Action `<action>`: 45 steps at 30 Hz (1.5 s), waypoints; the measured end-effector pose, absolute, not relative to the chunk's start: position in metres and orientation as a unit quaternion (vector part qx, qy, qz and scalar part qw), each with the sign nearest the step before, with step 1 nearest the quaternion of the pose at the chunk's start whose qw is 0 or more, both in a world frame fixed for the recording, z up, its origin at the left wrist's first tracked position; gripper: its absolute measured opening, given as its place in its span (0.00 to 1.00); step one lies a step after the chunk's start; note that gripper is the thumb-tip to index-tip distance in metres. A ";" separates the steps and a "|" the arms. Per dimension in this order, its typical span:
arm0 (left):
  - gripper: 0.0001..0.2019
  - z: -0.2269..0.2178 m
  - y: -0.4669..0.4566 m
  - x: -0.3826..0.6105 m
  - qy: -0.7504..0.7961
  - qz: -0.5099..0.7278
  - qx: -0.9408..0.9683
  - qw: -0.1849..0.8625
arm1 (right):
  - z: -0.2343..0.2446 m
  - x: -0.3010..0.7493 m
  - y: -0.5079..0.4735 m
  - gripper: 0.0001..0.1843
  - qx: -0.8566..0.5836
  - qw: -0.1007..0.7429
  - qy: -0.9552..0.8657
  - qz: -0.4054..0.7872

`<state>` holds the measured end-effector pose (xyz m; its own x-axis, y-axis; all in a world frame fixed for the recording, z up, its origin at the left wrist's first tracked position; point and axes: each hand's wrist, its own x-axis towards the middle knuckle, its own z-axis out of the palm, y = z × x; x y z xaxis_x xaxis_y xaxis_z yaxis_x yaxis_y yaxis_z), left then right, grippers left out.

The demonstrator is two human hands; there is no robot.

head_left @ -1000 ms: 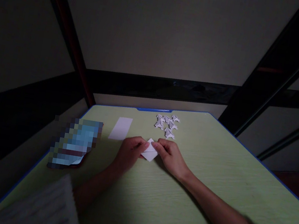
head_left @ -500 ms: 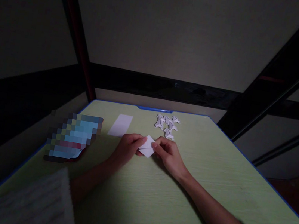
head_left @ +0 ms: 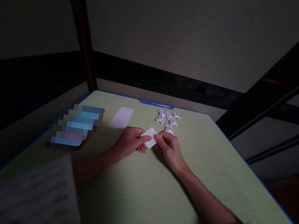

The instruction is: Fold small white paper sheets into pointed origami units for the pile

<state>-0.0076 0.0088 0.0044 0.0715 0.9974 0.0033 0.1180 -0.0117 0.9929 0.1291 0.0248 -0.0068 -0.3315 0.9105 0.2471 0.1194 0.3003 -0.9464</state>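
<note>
A small folded piece of white paper (head_left: 151, 132) is held between my two hands, its outline like a diamond. My left hand (head_left: 133, 139) grips its left side, thumb laid across the face and fingers curled behind. On the right side, my right hand (head_left: 169, 145) pinches the edge between thumb and fingers. Just beyond the hands lies a cluster of several folded white paper figures (head_left: 168, 128). To the left a flat white sheet of paper (head_left: 121, 117) rests on the table. Fingers behind the folded paper are partly hidden.
The light green table (head_left: 135, 200) has a blue edge. At its left side lies a device with a blurred screen (head_left: 79, 127) and a reddish rim. Dark-framed wall panels (head_left: 174, 29) stand behind the table.
My left thumb has slid further across the paper toward its middle. The crease line seen across its face earlier no longer shows. The camera view has tilted slightly.
</note>
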 end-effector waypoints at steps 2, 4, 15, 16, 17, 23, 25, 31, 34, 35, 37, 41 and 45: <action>0.09 0.006 0.008 -0.008 0.510 0.454 0.541 0.490 | -0.006 0.129 0.025 0.17 -0.375 0.437 -0.670 0.468; 0.08 0.006 0.008 -0.008 0.511 0.460 0.533 0.493 | -0.006 0.128 0.024 0.17 -0.364 0.432 -0.664 0.490; 0.10 0.001 0.011 -0.009 0.474 0.480 0.510 0.533 | -0.007 0.130 0.027 0.14 -0.315 0.421 -0.628 0.573; 0.10 0.001 0.011 -0.009 0.471 0.482 0.511 0.534 | -0.007 0.130 0.027 0.13 -0.319 0.429 -0.620 0.574; 0.10 0.001 0.011 -0.009 0.466 0.483 0.513 0.536 | -0.007 0.130 0.027 0.13 -0.323 0.438 -0.611 0.575; 0.11 0.001 0.010 -0.011 0.443 0.480 0.515 0.555 | -0.005 0.131 0.028 0.10 -0.333 0.496 -0.534 0.599; 0.11 0.001 0.010 -0.011 0.442 0.474 0.524 0.553 | -0.004 0.130 0.028 0.11 -0.329 0.505 -0.519 0.606; 0.09 -0.001 0.010 -0.010 0.456 0.462 0.565 0.510 | -0.005 0.130 0.027 0.07 -0.349 0.488 -0.524 0.604; 0.08 -0.003 0.010 -0.009 0.450 0.454 0.577 0.509 | -0.006 0.130 0.028 0.06 -0.356 0.486 -0.527 0.599; 0.08 -0.003 0.010 -0.009 0.450 0.451 0.578 0.509 | -0.006 0.130 0.028 0.06 -0.357 0.485 -0.529 0.598; 0.08 -0.003 0.010 -0.010 0.453 0.446 0.579 0.510 | -0.007 0.130 0.028 0.07 -0.360 0.481 -0.534 0.595; 0.08 0.000 0.009 -0.010 0.451 0.450 0.581 0.507 | -0.008 0.129 0.028 0.08 -0.362 0.467 -0.550 0.591; 0.08 0.004 0.007 -0.010 0.452 0.459 0.575 0.505 | -0.008 0.129 0.029 0.09 -0.366 0.465 -0.543 0.596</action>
<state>-0.0100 0.0073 0.0035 0.1699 0.9829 0.0707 0.0571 -0.0815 0.9950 0.1290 0.0288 -0.0075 -0.2988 0.9519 0.0685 -0.1562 0.0220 -0.9875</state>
